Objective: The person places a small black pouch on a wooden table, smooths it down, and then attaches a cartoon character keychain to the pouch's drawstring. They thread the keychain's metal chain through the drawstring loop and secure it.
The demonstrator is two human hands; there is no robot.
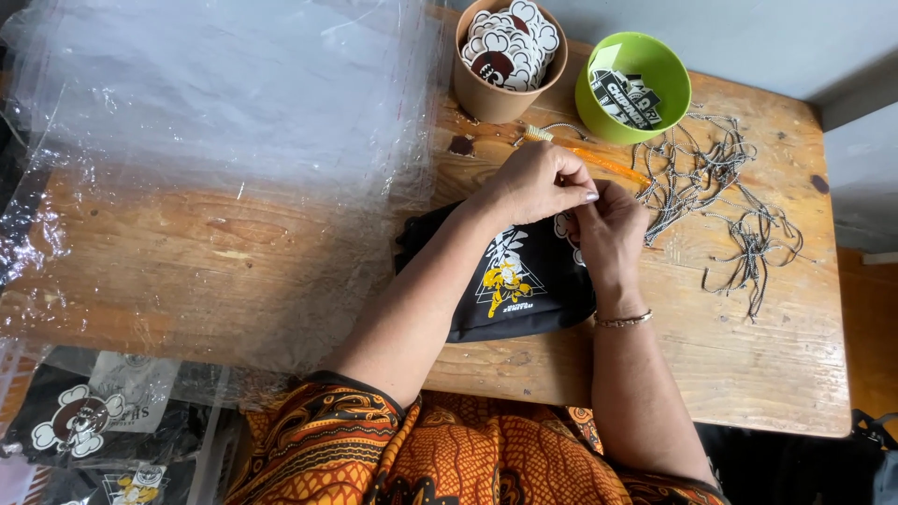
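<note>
on the worn wooden table (748, 374), both hands (571, 201) pinch together over a black garment (524, 290).

Your tabletop (748, 374) is worn, scratched wood, pretty matt. Glossy clear plastic bags (224, 112) cover its left end. The black pouch (524, 290) looks like matt cloth, one cup (486, 93) brown paper, the bowl (599, 117) shiny green plastic.

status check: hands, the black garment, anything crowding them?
Left hand and right hand pinched together over folded black garment. What they pinch: too small to tell. Cord pile at right, two cups behind, plastic bags at left.
</note>
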